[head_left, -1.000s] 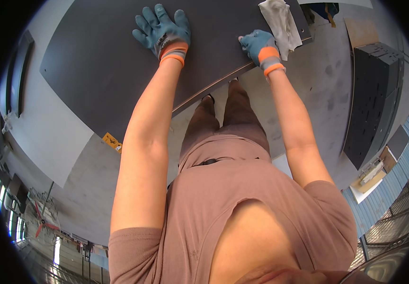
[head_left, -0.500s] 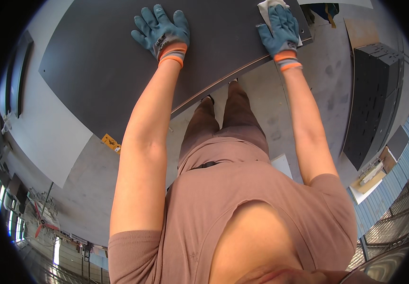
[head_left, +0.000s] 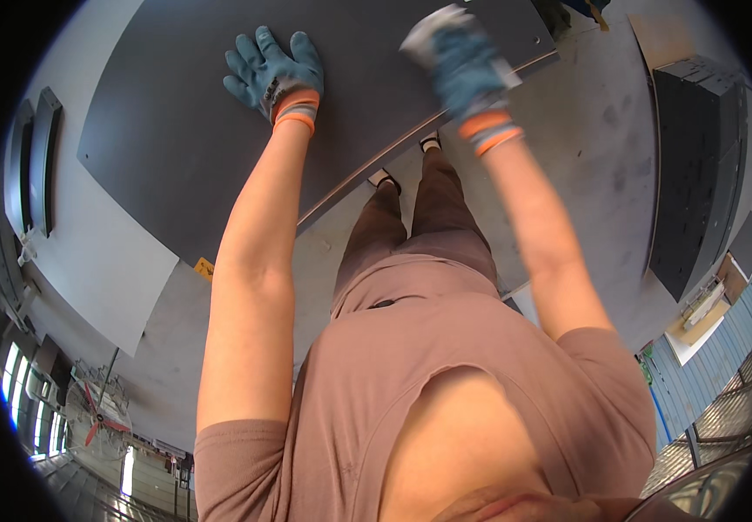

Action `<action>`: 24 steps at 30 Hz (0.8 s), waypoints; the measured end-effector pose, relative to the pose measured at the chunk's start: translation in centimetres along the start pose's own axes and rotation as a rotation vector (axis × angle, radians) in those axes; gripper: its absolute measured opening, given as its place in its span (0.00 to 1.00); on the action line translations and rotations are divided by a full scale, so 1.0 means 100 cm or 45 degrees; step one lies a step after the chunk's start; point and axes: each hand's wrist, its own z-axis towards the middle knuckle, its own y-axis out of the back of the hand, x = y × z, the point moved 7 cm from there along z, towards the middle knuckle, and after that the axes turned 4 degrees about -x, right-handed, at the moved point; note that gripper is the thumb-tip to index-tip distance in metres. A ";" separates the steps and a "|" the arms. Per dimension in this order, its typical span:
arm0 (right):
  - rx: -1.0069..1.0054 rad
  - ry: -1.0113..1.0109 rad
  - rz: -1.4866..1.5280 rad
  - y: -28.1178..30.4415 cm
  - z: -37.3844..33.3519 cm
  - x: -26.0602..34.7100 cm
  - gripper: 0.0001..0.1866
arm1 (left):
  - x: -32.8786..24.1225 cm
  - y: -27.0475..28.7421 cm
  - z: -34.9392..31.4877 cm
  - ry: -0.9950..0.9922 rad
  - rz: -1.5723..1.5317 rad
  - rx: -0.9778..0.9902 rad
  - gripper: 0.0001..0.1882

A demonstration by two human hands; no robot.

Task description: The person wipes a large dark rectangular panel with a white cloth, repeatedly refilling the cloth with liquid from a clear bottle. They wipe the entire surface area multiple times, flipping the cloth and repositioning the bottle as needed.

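Wears teal gloves (head_left: 276, 71) with a grey base and dark markings (head_left: 274, 90) on the left one, plus cuffs (head_left: 296, 106) banded in orange and grey. Pairs these with a brownish-mauve shirt (head_left: 350, 391), short in the sleeves (head_left: 241, 444) and rounded at the neckline (head_left: 459, 366); leaves forearms (head_left: 258, 213) bare. Shows a small dark item (head_left: 381, 304) at the waist, dark brown trousers (head_left: 437, 204) and dark shoes (head_left: 389, 181), partly hidden.

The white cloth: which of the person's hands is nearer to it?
The right hand. It is blurred and partly covers the white cloth; the left hand lies spread on the dark panel, left of the cloth.
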 end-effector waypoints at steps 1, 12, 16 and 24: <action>-0.036 -0.165 -0.172 -0.031 -0.021 -0.067 0.25 | -0.011 -0.001 0.002 -0.043 -0.029 -0.006 0.38; -0.269 0.144 0.647 0.067 -0.029 0.090 0.12 | 0.003 0.000 0.000 0.020 -0.007 0.024 0.39; -0.140 -0.572 0.559 -0.002 -0.014 -0.087 0.03 | -0.007 0.002 0.001 0.001 -0.031 0.026 0.39; -0.210 -0.236 0.604 0.053 -0.016 0.099 0.10 | -0.003 0.001 -0.003 0.017 0.010 0.020 0.39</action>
